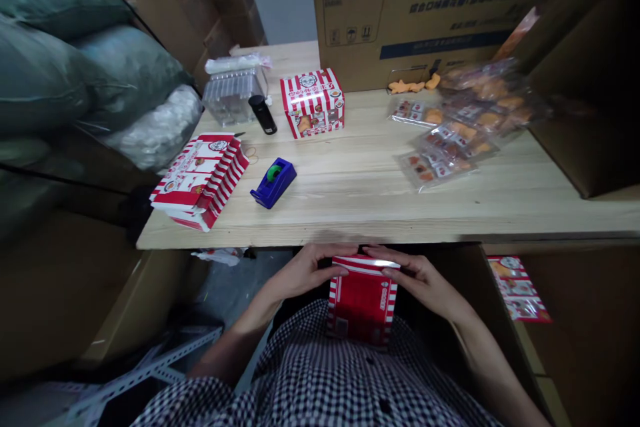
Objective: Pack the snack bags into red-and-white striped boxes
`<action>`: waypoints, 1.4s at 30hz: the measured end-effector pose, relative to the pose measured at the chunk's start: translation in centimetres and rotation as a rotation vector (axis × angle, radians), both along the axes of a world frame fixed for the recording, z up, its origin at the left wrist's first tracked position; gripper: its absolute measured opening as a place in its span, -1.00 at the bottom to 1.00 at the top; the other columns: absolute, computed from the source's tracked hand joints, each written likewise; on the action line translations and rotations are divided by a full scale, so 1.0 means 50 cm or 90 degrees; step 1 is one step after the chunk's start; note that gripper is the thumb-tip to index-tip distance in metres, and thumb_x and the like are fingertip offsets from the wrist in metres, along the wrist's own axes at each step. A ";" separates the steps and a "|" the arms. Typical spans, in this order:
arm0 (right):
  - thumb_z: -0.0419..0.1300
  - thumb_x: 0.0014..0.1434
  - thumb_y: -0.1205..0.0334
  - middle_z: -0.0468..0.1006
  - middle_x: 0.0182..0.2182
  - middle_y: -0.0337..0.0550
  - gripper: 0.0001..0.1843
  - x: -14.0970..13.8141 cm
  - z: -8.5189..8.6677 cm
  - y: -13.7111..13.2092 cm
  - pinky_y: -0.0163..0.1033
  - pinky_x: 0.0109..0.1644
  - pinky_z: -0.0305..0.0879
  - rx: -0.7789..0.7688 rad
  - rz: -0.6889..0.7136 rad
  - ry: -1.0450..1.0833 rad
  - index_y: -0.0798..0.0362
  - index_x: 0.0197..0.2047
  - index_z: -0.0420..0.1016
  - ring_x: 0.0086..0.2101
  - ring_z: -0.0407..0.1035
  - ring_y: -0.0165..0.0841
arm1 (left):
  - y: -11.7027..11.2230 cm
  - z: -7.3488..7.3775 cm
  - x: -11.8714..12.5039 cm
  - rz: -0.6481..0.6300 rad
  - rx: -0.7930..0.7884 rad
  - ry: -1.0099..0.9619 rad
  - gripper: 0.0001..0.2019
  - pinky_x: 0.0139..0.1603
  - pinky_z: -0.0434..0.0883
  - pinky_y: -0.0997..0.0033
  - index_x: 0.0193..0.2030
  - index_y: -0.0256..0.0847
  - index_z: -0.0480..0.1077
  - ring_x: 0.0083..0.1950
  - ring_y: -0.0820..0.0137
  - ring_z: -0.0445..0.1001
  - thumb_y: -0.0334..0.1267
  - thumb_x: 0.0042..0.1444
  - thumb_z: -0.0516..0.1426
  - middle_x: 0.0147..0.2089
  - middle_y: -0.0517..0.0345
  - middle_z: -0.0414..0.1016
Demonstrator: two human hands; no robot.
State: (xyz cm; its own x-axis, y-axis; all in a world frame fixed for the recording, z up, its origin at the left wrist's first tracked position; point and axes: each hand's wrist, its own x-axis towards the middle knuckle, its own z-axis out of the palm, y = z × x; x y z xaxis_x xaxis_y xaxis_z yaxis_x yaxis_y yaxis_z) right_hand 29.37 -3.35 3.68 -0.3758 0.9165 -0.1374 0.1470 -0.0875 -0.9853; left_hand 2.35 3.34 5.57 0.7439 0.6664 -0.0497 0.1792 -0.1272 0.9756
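Observation:
Below the table's front edge I hold a red and white striped carton [363, 300] against my checked shirt. My left hand [306, 270] grips its upper left corner, with the fingers curled over the top flap. My right hand [417, 278] grips the upper right side, fingers pressed along the top edge. The box stands upright in my lap. A finished striped box [313, 102] stands on the wooden table [360, 193] farther back.
A stack of flat striped cartons [201, 179] lies at the table's left edge, with a blue tape dispenser [273, 181] beside it. A black cylinder [263, 114] and a clear plastic container [234, 93] stand at the back left. Snack packets [460, 130] are spread at the right. Big cardboard boxes [415, 7] stand behind.

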 end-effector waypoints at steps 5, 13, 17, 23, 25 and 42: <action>0.06 0.41 0.14 0.38 0.28 -0.23 -0.61 -0.009 0.004 -0.012 0.21 0.45 -0.13 0.057 0.022 -0.022 -0.25 0.26 0.39 0.39 -0.01 -0.22 | -0.005 -0.026 0.000 0.027 -0.029 -0.029 -0.65 0.27 0.39 0.00 0.16 0.10 0.46 0.23 0.22 0.48 -0.25 0.25 0.19 0.21 0.12 0.51; 0.22 0.29 0.07 0.50 0.18 -0.10 -0.72 -0.047 -0.028 -0.003 0.14 0.35 0.14 0.048 -0.135 0.008 -0.18 0.04 0.60 0.22 0.32 -0.15 | -0.004 -0.055 0.016 0.066 -0.044 -0.045 -0.75 0.23 0.41 0.06 0.04 0.00 0.55 0.15 0.23 0.54 -0.25 0.26 0.16 0.11 0.05 0.58; 0.26 0.25 0.05 0.60 0.04 -0.06 -0.72 -0.049 -0.053 0.001 0.14 0.29 0.20 0.031 -0.167 0.003 -0.14 0.00 0.63 0.13 0.40 -0.10 | 0.019 -0.045 -0.008 0.110 0.005 -0.024 -0.63 0.25 0.38 0.10 0.20 -0.01 0.44 0.21 0.20 0.48 -0.21 0.24 0.18 0.20 0.01 0.51; 0.28 0.23 0.13 0.54 0.06 -0.08 -0.76 -0.020 -0.023 0.037 0.02 0.22 0.27 0.110 -0.273 0.025 -0.14 -0.03 0.64 0.09 0.40 -0.14 | 0.192 -0.017 -0.192 0.671 0.171 0.193 -0.65 0.28 0.25 0.19 0.09 -0.18 0.42 0.30 0.20 0.31 -0.14 0.19 0.16 0.19 -0.03 0.46; 0.27 0.24 0.17 0.55 0.02 -0.08 -0.77 -0.026 0.004 0.056 -0.04 0.18 0.30 0.180 -0.280 0.032 -0.13 -0.04 0.64 0.06 0.41 -0.17 | 0.246 -0.021 -0.243 0.668 0.123 0.222 -0.75 0.08 0.36 0.22 -0.20 -0.26 0.50 0.09 0.14 0.44 -0.11 0.09 0.21 -0.10 -0.04 0.57; 0.23 0.27 0.30 0.56 0.00 -0.09 -0.73 -0.060 0.068 0.147 0.01 0.11 0.33 0.412 -0.298 -0.054 -0.16 0.00 0.62 0.00 0.44 -0.17 | 0.268 -0.066 -0.292 0.611 -0.163 -0.065 -0.58 -0.14 0.50 0.23 -0.38 -0.32 0.52 -0.05 0.18 0.54 0.02 -0.23 0.37 0.11 -0.22 0.53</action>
State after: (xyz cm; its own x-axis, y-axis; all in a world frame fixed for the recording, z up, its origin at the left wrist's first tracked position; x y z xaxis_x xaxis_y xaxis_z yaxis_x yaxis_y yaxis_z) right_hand 26.36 4.01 7.07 0.0554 0.8838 0.4647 0.3134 0.4265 -0.8485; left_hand -12.24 16.73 2.25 -0.0947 0.9656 -0.2420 0.0094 0.2440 0.9697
